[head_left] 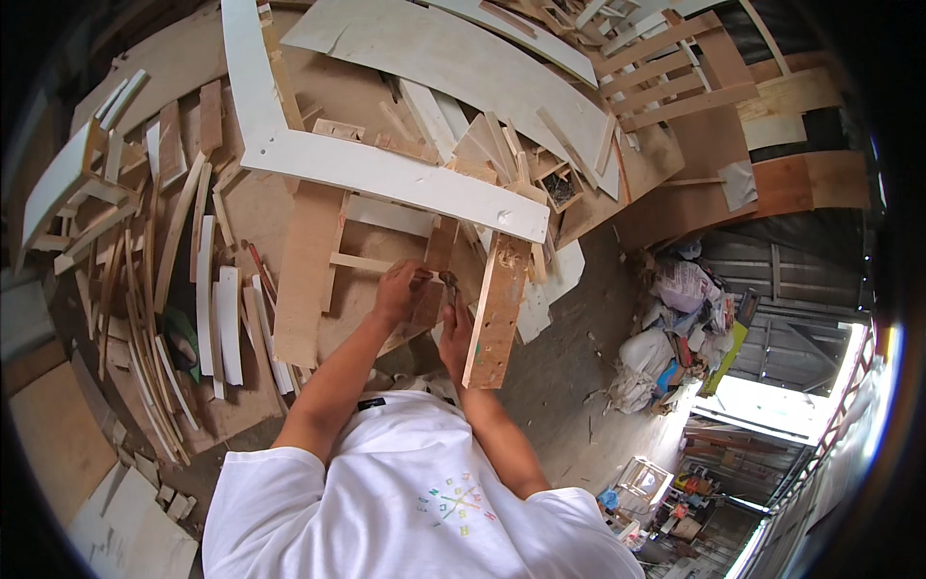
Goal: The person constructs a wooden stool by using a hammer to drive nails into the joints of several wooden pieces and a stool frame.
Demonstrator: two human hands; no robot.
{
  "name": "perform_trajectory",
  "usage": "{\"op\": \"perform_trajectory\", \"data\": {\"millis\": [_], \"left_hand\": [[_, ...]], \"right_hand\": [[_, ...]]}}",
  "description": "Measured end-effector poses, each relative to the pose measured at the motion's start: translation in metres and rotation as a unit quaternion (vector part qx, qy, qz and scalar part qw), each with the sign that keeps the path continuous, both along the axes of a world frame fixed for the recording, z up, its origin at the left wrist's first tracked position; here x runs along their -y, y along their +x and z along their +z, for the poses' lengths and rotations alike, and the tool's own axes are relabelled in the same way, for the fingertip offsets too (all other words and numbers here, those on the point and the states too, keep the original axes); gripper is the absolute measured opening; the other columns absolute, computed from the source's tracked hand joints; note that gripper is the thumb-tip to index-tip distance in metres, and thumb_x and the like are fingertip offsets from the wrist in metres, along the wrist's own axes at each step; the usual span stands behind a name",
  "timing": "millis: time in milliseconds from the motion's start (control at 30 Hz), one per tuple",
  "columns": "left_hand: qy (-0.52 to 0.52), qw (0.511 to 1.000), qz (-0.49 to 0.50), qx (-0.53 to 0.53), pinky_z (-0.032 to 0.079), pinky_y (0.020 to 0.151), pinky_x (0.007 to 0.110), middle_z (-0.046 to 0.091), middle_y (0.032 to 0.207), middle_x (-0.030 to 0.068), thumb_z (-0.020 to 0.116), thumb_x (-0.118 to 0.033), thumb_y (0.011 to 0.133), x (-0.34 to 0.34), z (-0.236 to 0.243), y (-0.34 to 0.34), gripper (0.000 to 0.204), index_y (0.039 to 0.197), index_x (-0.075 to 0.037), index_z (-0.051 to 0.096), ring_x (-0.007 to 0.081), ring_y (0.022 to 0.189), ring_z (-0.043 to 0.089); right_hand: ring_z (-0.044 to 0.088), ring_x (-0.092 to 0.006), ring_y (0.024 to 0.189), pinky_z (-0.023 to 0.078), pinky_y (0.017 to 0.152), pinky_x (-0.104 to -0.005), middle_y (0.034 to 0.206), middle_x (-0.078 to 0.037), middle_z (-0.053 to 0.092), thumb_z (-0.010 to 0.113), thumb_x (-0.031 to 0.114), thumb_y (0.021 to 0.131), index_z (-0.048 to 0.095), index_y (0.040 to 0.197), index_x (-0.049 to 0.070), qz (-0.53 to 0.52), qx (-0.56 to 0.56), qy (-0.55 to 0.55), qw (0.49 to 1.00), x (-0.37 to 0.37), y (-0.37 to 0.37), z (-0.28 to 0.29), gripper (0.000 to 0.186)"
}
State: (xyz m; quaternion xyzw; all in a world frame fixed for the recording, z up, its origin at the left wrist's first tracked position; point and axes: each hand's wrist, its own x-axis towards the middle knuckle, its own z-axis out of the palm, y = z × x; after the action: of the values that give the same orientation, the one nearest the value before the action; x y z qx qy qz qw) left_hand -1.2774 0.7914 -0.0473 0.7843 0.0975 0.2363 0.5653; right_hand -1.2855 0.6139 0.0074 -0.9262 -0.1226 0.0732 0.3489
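Note:
My left hand [397, 291] is closed in a pinch beside a brown wooden slat [440, 246], inside an unfinished wooden frame. What its fingertips hold is too small to make out. My right hand [455, 333] grips a hammer [449, 282], its dark head close to the left fingertips. A white-painted board [386, 176] runs across the frame's far side. Toward me on the right juts a brown board [496, 314] with holes, partly in front of my right hand. A plain board [307, 275] forms the left side, and a thin crosspiece [362, 262] meets my left hand.
Wood strips [159, 318] lie piled at the left. A small open box [559, 185] with dark bits in it stands beyond the frame on the plywood table [256, 217]. Slatted frames [666, 77] lean at the far right. Bags and scraps [666, 328] are heaped on the right.

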Motion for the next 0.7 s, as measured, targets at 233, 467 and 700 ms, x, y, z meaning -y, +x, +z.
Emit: {"op": "perform_trajectory", "data": {"millis": [233, 467, 700], "left_hand": [[-0.011, 1.000, -0.003, -0.019, 0.059, 0.079, 0.039, 0.073, 0.100, 0.0090, 0.082, -0.003, 0.081, 0.0023, 0.0011, -0.0025, 0.032, 0.107, -0.007, 0.065, 0.0271, 0.094, 0.074], [-0.038, 0.999, -0.008, -0.036, 0.059, 0.080, 0.039, 0.073, 0.099, 0.0100, 0.081, -0.001, 0.081, -0.0009, 0.0052, -0.0037, 0.030, 0.106, -0.008, 0.066, 0.0276, 0.093, 0.074], [-0.016, 0.999, 0.006, -0.031, 0.060, 0.076, 0.038, 0.074, 0.099, 0.0081, 0.083, -0.003, 0.078, 0.0011, 0.0068, -0.0027, 0.035, 0.107, -0.009, 0.064, 0.0259, 0.092, 0.075]], "right_hand": [[0.050, -0.0421, 0.138, 0.035, 0.118, -0.0527, 0.146, -0.018, 0.059, 0.054, 0.029, 0.107, 0.061, 0.142, 0.007, 0.017, 0.021, -0.044, 0.999, 0.0028, -0.0033, -0.0035, 0.042], [0.047, -0.0437, 0.140, 0.034, 0.118, -0.0538, 0.146, -0.020, 0.058, 0.055, 0.027, 0.106, 0.061, 0.142, 0.006, 0.016, 0.052, -0.022, 0.998, -0.0024, -0.0010, -0.0063, 0.042], [0.050, -0.0462, 0.136, 0.037, 0.115, -0.0549, 0.144, -0.024, 0.058, 0.055, 0.029, 0.107, 0.059, 0.142, 0.003, 0.002, 0.025, -0.033, 0.999, -0.0023, -0.0043, -0.0064, 0.044]]}}
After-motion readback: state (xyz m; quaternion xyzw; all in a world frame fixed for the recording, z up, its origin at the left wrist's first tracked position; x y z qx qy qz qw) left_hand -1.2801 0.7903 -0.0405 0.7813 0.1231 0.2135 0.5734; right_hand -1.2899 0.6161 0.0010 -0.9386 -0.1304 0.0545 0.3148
